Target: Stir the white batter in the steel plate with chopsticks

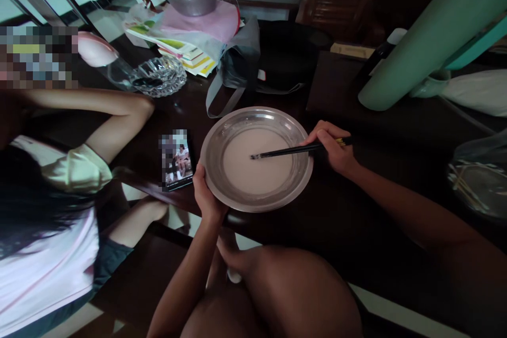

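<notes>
Dark table (186, 116), with, at its near edge, one metal bowl (214, 156) of pale liquid (245, 169), left hand (208, 195) clamped on the left rim, apparently for steadiness, right hand (335, 145) closed round black chopsticks (285, 151), their tips angled leftward to the liquid, presumably keeping skin clear.

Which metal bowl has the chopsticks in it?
The near, wide-rimmed bowl in the left hand: black chopsticks dip into its pale liquid. The other bowl stands farther back on pink material.
</notes>
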Available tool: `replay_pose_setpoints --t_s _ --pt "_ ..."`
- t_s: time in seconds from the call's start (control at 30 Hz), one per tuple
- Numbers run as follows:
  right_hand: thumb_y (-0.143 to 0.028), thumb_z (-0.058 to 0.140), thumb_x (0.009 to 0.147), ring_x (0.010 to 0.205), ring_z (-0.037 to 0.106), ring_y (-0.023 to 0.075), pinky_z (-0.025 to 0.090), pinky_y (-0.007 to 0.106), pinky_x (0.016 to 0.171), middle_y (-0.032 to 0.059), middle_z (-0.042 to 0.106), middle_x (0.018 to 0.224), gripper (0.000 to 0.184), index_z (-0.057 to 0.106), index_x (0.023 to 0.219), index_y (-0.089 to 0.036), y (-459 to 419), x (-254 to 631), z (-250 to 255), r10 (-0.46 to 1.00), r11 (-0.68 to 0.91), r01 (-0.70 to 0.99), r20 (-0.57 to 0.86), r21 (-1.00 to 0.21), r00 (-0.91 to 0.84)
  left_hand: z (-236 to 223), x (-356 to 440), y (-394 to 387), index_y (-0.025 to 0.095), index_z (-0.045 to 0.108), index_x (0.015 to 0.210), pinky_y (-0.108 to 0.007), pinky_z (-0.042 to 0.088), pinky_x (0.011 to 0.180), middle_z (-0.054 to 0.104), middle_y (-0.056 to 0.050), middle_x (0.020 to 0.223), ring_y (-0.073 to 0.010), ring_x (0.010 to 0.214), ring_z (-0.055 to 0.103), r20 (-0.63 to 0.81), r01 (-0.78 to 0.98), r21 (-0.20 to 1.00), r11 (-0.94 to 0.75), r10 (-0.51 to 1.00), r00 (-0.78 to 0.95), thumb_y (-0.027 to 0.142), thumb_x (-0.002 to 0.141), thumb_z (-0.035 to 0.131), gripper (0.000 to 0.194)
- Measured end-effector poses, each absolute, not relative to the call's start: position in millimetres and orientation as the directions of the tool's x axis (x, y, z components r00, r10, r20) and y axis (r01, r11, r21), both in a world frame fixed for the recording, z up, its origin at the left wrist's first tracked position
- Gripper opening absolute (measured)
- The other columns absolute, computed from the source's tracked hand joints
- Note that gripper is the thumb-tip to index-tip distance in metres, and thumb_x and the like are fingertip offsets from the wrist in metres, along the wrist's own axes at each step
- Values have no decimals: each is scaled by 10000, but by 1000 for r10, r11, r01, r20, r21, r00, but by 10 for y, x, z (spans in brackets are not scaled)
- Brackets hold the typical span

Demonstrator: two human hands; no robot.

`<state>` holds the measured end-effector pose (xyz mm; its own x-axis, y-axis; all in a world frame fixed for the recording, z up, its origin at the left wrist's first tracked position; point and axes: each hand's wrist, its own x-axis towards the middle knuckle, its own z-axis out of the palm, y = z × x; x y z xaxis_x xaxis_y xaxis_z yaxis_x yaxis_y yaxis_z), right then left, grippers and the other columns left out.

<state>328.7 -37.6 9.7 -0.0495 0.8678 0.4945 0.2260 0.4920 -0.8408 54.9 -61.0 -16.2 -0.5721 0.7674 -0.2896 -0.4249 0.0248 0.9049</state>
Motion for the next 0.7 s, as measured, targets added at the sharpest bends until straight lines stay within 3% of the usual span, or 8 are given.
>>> replay_pose_setpoints --t_s 0.1,0.2,0.33,0.53,0.7 --pt "-433 523 986 651 605 177 480 357 629 5 684 662 349 713 739 -275 -385 3282 92 865 500 160 497 -851 -66 -145 552 -604 217 688 807 -272 501 839 696 11 818 -177 894 644 -340 -460 886 59 756 -559 474 766 659 262" --pt "-452 524 980 677 620 182 494 366 643 18 710 718 350 727 757 -274 -400 3271 105 875 484 200 466 -852 -130 -129 558 -599 218 678 805 -273 504 821 694 12 811 -175 871 643 -333 -447 893 56 751 -571 473 762 646 261" --pt "-446 536 977 674 622 180 495 368 660 14 712 704 354 713 730 -265 -396 3272 119 874 482 207 484 -851 -44 -94 578 -601 217 678 798 -272 506 802 692 7 811 -176 856 634 -340 -432 899 70 732 -590 471 752 647 260" --pt "-404 521 991 687 625 170 486 350 653 19 716 740 344 738 766 -260 -395 3280 114 870 494 211 476 -844 -132 -72 594 -598 221 675 822 -286 513 831 686 13 810 -190 909 640 -296 -424 905 36 771 -565 472 766 639 259" --pt "-413 526 988 653 614 167 476 345 637 7 703 690 359 717 731 -251 -389 3286 108 871 490 180 489 -853 -54 -138 563 -599 204 688 829 -271 505 830 691 10 805 -176 872 642 -330 -452 891 48 753 -569 481 750 658 289"
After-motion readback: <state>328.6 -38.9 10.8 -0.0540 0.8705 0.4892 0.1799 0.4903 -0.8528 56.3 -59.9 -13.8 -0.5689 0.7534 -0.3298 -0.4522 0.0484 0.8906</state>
